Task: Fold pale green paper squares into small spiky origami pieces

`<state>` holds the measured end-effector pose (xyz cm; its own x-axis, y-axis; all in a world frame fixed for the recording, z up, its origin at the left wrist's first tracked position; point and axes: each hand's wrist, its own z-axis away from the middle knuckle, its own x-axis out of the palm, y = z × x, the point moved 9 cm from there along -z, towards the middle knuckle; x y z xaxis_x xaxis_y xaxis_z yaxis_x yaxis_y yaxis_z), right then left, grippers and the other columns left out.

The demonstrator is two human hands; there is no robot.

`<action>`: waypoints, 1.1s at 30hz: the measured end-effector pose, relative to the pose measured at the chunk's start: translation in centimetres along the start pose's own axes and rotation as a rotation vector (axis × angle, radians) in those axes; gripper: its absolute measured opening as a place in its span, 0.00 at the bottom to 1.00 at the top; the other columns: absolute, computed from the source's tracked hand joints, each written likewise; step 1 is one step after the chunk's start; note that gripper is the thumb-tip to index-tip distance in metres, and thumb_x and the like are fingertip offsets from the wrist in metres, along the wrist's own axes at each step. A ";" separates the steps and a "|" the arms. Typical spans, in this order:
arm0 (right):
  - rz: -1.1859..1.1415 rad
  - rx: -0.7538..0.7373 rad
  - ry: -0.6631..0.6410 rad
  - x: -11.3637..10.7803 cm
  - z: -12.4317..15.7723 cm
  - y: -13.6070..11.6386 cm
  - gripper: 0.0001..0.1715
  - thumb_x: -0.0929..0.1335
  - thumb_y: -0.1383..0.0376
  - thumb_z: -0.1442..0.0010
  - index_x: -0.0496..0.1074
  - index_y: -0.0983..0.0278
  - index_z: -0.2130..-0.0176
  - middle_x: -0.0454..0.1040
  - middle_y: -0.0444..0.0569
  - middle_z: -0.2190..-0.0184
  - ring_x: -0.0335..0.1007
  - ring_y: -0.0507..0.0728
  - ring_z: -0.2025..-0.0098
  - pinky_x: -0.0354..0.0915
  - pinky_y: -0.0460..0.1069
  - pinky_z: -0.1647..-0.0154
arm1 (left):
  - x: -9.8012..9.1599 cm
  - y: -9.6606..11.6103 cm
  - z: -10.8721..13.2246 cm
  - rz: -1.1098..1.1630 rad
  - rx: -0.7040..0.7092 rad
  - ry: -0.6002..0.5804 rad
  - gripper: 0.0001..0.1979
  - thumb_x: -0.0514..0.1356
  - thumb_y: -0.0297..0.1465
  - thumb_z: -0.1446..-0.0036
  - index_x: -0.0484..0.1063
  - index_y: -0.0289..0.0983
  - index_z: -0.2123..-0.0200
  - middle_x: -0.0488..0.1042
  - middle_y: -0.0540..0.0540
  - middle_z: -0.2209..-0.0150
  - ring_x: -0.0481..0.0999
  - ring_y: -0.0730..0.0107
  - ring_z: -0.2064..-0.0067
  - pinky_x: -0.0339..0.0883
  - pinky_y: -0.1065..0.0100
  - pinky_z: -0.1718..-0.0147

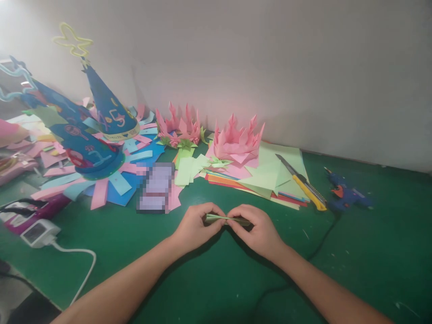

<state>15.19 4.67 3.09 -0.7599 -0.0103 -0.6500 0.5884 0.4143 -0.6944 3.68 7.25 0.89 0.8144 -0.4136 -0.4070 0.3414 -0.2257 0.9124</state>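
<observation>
Between my two hands is a small folded piece of light green paper point(216, 218), held just above the green table point(216, 274). My left hand point(199, 225) pinches its left part between thumb and fingers. On the other side my right hand point(254, 229) pinches it too, and the thumbs nearly meet at the middle. Fingers cover much of the paper. Behind the hands lie light green paper strips point(189, 170) and a stack of coloured sheets point(286, 173). A pink folded-paper crown point(238, 144) stands on the stack.
A yellow utility knife point(308, 188) lies at the stack's right, blade out, beside a blue glue gun point(349, 193) with a trailing cord. A blurred phone point(155, 186), another pink crown point(178, 128), blue cone hats point(110, 105) and a white charger point(39, 233) are left.
</observation>
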 end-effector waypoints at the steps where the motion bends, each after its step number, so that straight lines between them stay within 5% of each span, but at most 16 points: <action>1: -0.004 -0.004 -0.003 0.0 0.0 -0.1 0.06 0.64 0.66 0.41 0.71 0.61 0.68 0.75 0.46 0.73 0.70 0.54 0.69 0.66 0.48 0.68 | 0.0 0.0 0.0 0.003 0.000 0.002 0.04 0.59 0.29 0.48 0.73 0.36 0.70 0.76 0.48 0.71 0.74 0.72 0.69 0.66 0.73 0.69; 16: -0.010 -0.054 0.032 -0.2 -0.1 -0.7 0.08 0.64 0.73 0.48 0.68 0.60 0.69 0.75 0.46 0.69 0.70 0.55 0.66 0.65 0.52 0.62 | 0.5 1.3 0.0 -0.046 0.132 -0.011 0.05 0.56 0.24 0.50 0.71 0.37 0.70 0.74 0.49 0.70 0.72 0.73 0.68 0.66 0.74 0.68; 33: -0.178 0.132 0.289 -3.2 0.1 2.9 0.06 0.64 0.72 0.50 0.63 0.61 0.75 0.75 0.46 0.71 0.72 0.55 0.68 0.67 0.51 0.64 | -2.5 -0.1 -0.2 0.038 0.022 0.202 0.02 0.56 0.25 0.48 0.68 0.36 0.71 0.72 0.49 0.71 0.70 0.73 0.70 0.63 0.73 0.70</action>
<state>19.33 5.84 3.13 -0.8891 0.1936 -0.4147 0.4564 0.3076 -0.8349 1.66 8.46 1.78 0.9046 -0.2375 -0.3539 0.3003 -0.2340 0.9247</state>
